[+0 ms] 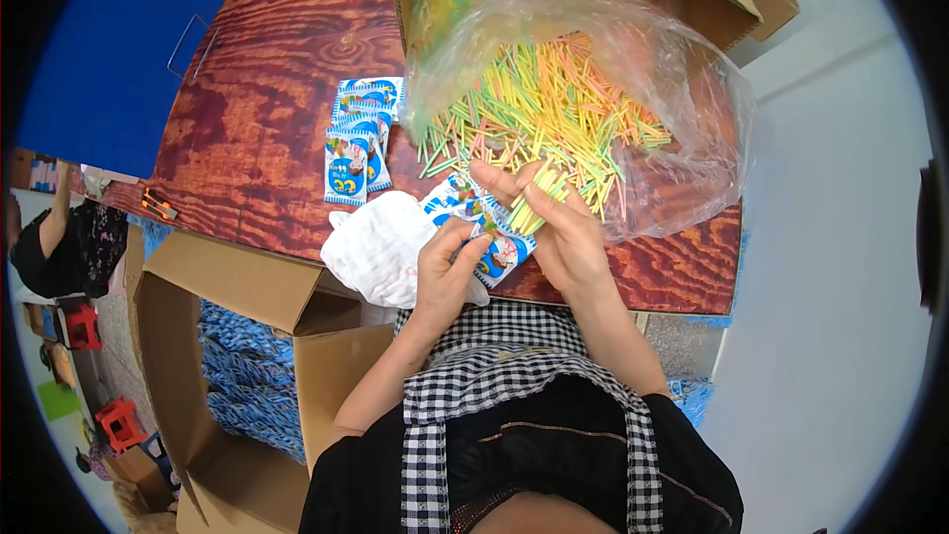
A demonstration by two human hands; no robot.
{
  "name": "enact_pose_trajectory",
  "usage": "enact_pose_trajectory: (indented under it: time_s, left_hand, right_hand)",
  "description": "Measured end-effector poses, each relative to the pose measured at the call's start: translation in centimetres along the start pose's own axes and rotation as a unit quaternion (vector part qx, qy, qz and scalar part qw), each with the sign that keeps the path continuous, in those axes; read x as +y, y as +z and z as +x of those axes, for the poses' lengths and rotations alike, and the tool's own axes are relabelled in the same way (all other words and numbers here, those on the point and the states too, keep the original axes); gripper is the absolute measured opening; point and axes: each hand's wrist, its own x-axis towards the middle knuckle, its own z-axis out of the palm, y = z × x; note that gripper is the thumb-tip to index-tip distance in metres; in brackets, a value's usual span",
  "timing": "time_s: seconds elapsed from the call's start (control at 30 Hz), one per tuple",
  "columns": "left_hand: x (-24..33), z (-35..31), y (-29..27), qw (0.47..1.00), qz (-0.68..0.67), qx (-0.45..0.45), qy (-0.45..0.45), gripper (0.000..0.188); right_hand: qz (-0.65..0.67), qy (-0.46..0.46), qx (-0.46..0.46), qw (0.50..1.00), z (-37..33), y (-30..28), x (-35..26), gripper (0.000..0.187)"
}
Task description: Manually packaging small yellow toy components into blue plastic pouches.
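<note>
My right hand [571, 242] is closed around a small bunch of thin yellow-green sticks [539, 203], just in front of a big heap of sticks. With thumb and fingers, my left hand [445, 279] pinches the edge of a blue and white packet [506, 257] below the bunch. Whether the packet's mouth is open is hidden by my fingers. More blue and white packets [450, 196] lie just beyond my left hand. The heap of yellow, green and pink sticks [549, 89] spills from a clear plastic bag [682, 193].
A stack of packets [348, 166] and a bunched white cloth [376, 249] lie to the left on the wood-grain table [257, 138]. A cardboard box [736, 15] stands behind the bag. Another open box [341, 366] holds blue woven material at lower left.
</note>
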Motion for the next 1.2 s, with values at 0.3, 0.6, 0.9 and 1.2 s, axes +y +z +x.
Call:
enact_pose_trajectory:
  time_s: [0.3, 0.6, 0.9, 1.2]
  left_hand:
    - [-0.8, 0.0, 0.1, 1.000, -0.014, 0.007, -0.001, 0.011]
    - [-0.9, -0.3, 0.0, 0.995, -0.081, -0.009, -0.062, 0.013]
    - [-1.0, 0.8, 0.5, 0.987, -0.159, 0.001, -0.037, 0.010]
    - [-0.9, 1.3, 0.3, 0.974, -0.221, -0.011, -0.043, 0.013]
  right_hand:
    - [0.041, 0.002, 0.047, 0.998, -0.4, 0.5, 0.8, 0.011]
    - [-0.007, 0.017, -0.036, 0.999, -0.8, 0.0, 1.0, 0.012]
    - [0.057, 0.021, 0.006, 0.998, -0.4, 1.2, 0.1, 0.022]
    - [-0.055, -0.047, -0.010, 0.997, 0.4, 0.7, -0.2, 0.047]
